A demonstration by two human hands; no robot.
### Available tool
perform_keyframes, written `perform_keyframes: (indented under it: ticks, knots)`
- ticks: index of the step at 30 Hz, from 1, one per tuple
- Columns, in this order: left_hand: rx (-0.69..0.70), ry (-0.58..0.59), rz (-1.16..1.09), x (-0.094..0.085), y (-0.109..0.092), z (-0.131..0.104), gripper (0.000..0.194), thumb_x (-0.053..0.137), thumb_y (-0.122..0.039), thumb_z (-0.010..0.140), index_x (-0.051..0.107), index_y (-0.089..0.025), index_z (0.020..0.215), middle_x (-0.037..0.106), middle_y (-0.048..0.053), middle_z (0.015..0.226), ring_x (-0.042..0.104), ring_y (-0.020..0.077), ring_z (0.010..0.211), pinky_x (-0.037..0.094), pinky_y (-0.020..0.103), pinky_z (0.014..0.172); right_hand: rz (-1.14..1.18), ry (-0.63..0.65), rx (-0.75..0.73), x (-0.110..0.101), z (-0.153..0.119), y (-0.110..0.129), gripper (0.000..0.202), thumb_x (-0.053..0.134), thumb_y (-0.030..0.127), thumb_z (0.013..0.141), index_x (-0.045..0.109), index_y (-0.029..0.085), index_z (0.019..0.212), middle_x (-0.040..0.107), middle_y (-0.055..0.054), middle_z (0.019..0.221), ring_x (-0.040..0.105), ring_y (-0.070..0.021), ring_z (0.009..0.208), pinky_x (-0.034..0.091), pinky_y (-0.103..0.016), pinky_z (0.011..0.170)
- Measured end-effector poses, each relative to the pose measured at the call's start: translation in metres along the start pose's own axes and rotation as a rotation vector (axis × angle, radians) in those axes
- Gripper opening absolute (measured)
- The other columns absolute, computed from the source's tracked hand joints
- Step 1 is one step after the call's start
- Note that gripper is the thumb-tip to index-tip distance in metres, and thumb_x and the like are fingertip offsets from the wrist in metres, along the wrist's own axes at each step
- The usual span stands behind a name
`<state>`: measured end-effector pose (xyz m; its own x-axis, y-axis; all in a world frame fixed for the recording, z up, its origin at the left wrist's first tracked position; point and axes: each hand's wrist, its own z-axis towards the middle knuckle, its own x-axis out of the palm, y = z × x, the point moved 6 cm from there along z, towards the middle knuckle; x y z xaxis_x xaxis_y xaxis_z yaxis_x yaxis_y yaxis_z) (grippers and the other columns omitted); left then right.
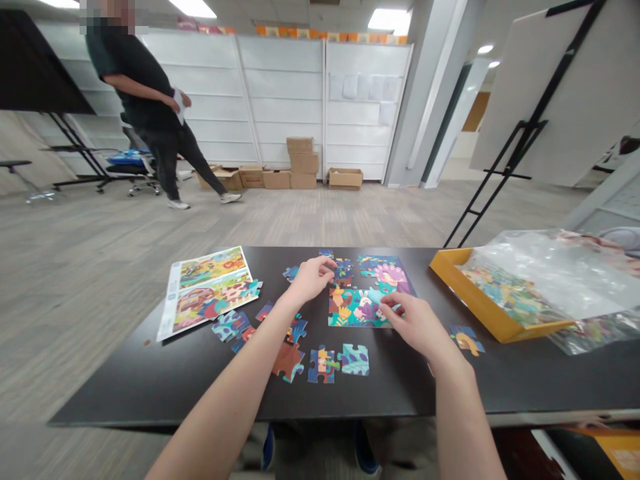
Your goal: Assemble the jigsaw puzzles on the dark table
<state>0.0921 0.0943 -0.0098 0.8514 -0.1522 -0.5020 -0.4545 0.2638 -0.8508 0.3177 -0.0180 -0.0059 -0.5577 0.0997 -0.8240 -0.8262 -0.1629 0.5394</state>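
Observation:
A partly joined jigsaw puzzle (350, 315) lies on the black table, with an opening near its upper middle. My left hand (314, 275) is at the puzzle's upper left, fingers curled together beside a dark blue section (344, 268); what is between the fingertips is too small to tell. Over the right part of the puzzle, my right hand (411, 321) has thumb and fingertips close together, and its grip cannot be made out. Loose pieces lie nearer me, among them a teal leaf-patterned one (355, 360) and one with a yellow figure (323, 364).
Printed picture sheets (173, 303) lie at the left. A yellow box (493, 317) with pieces and clear plastic stands at the right, near a loose piece (467, 340). Beyond the table, a person (145, 87) walks past cardboard boxes (303, 163).

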Motion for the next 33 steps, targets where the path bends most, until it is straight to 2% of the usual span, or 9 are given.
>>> perform_keyframes:
  ticks: [5, 10, 13, 15, 19, 23, 28, 33]
  knots:
    - [-0.014, -0.004, 0.109, -0.009, 0.003, -0.001, 0.026, 0.059, -0.006, 0.081, 0.069, -0.019, 0.101, 0.077, 0.001, 0.076, 0.076, 0.0167, 0.076, 0.060, 0.026, 0.078, -0.003, 0.013, 0.007, 0.000, -0.001, 0.001, 0.023, 0.053, 0.037, 0.092, 0.069, 0.022, 0.094, 0.076, -0.006, 0.092, 0.069, -0.0232, 0.082, 0.048, -0.032, 0.075]
    - [-0.067, -0.056, 0.303, -0.037, 0.014, -0.002, 0.029, 0.060, -0.010, 0.083, 0.071, -0.019, 0.109, 0.079, 0.003, 0.086, 0.076, 0.0161, 0.082, 0.058, 0.024, 0.083, -0.006, 0.018, 0.008, 0.001, -0.004, 0.001, 0.023, 0.053, 0.037, 0.092, 0.070, 0.022, 0.095, 0.076, -0.006, 0.091, 0.069, -0.0230, 0.083, 0.048, -0.032, 0.074]
    - [-0.117, -0.099, 0.403, -0.053, 0.024, -0.003, 0.028, 0.060, -0.009, 0.081, 0.074, -0.017, 0.104, 0.079, 0.006, 0.087, 0.076, 0.0210, 0.086, 0.057, 0.030, 0.089, -0.007, 0.023, 0.016, 0.001, -0.004, 0.001, 0.023, 0.053, 0.036, 0.092, 0.071, 0.021, 0.095, 0.076, -0.006, 0.091, 0.069, -0.0221, 0.080, 0.048, -0.032, 0.074]
    - [-0.144, -0.106, 0.463, -0.057, 0.030, -0.004, 0.028, 0.060, -0.008, 0.078, 0.076, -0.017, 0.099, 0.079, 0.008, 0.087, 0.075, 0.0232, 0.088, 0.056, 0.032, 0.091, -0.005, 0.033, 0.018, 0.002, -0.004, 0.001, 0.023, 0.053, 0.036, 0.092, 0.071, 0.021, 0.096, 0.076, -0.006, 0.090, 0.068, -0.0212, 0.077, 0.048, -0.032, 0.073]
    - [-0.147, -0.101, 0.536, -0.054, 0.035, -0.004, 0.029, 0.058, -0.010, 0.079, 0.077, -0.019, 0.100, 0.079, 0.009, 0.092, 0.074, 0.0242, 0.094, 0.055, 0.031, 0.092, 0.001, 0.045, 0.011, 0.002, -0.003, 0.004, 0.025, 0.052, 0.037, 0.092, 0.071, 0.020, 0.096, 0.076, -0.006, 0.089, 0.067, -0.0208, 0.075, 0.048, -0.032, 0.072]
    - [-0.127, -0.072, 0.577, -0.050, 0.035, -0.004, 0.026, 0.064, -0.016, 0.077, 0.077, -0.021, 0.100, 0.079, 0.007, 0.092, 0.074, 0.0251, 0.091, 0.057, 0.032, 0.089, 0.009, 0.035, 0.008, 0.001, -0.003, 0.005, 0.025, 0.052, 0.036, 0.091, 0.071, 0.021, 0.095, 0.076, -0.007, 0.089, 0.068, -0.0214, 0.075, 0.048, -0.033, 0.072]
    - [-0.093, -0.081, 0.642, -0.048, 0.026, -0.006, 0.025, 0.063, -0.023, 0.082, 0.075, -0.026, 0.104, 0.078, 0.006, 0.102, 0.073, 0.0259, 0.093, 0.057, 0.035, 0.086, 0.008, 0.020, 0.010, 0.000, -0.002, 0.005, 0.023, 0.054, 0.035, 0.090, 0.072, 0.021, 0.093, 0.076, -0.006, 0.087, 0.068, -0.0209, 0.073, 0.049, -0.032, 0.070]
    - [0.005, -0.009, 0.681, -0.037, 0.017, -0.006, 0.027, 0.060, -0.026, 0.085, 0.074, -0.025, 0.108, 0.075, 0.008, 0.114, 0.070, 0.0264, 0.103, 0.055, 0.035, 0.091, 0.019, 0.016, 0.006, -0.001, -0.001, 0.005, 0.023, 0.054, 0.036, 0.091, 0.072, 0.021, 0.094, 0.077, -0.006, 0.089, 0.070, -0.0214, 0.077, 0.049, -0.031, 0.071]
